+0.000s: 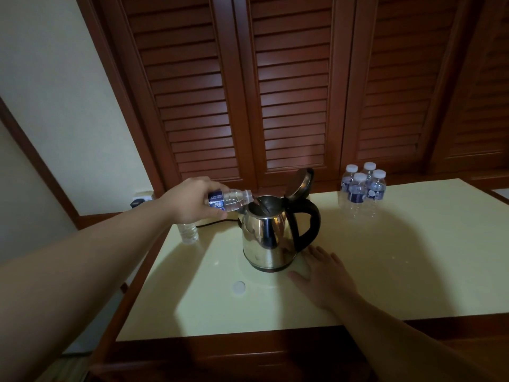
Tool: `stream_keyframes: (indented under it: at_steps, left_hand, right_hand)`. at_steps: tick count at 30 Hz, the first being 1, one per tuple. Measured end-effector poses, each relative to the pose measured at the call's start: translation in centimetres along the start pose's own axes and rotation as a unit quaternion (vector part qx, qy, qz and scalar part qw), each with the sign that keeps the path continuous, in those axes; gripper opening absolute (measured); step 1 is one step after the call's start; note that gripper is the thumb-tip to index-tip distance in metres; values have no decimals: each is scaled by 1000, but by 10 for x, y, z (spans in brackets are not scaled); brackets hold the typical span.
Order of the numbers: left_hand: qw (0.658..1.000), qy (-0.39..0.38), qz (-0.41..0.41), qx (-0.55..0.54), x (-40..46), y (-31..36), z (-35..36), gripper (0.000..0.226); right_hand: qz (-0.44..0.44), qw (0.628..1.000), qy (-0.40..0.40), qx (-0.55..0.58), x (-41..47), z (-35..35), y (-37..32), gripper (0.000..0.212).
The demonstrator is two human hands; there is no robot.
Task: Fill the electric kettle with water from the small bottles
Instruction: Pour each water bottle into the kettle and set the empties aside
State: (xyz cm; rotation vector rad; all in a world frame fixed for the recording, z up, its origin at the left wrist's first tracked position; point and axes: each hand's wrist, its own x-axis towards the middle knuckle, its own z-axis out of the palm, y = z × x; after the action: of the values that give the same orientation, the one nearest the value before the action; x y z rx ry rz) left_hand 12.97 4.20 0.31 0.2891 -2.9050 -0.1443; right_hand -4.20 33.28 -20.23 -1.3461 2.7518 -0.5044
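Head view: left hand [192,198] grips tipped bottle [230,199] w/ neck over open kettle [271,235]. Right hand [322,274], fingers flat & spread, rests on table [399,271] at kettle's 5 o'clock. Four capped bottles [362,188] at 2 o'clock.

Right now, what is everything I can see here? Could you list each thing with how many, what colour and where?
Shiny steel electric kettle with black handle: one, silver, middle of the table, lid open.
Small clear plastic bottle with blue label: one, tipped over the kettle's mouth, pouring.
Capped small water bottles: four, clear with blue labels and white caps, far right of the table.
Clear bottle without cap: one, upright at the table's left edge.
White bottle cap: one, on the table in front of the kettle.
Pale yellow table top: one.
Left hand: grips the pouring bottle.
Right hand: flat on the table beside the kettle.
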Motion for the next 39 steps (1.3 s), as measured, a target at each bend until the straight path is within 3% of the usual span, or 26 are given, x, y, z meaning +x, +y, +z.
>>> stream_keyframes:
  at_steps: [26, 39]
  left_hand:
    - [999, -13, 13, 30, 8, 3, -6, 61]
    - [995, -64, 8, 71, 18, 15, -20, 59]
  right_hand:
    - [26, 1000, -5, 14, 1, 0, -1, 81]
    - [21, 1000, -7, 11, 0, -1, -1, 79]
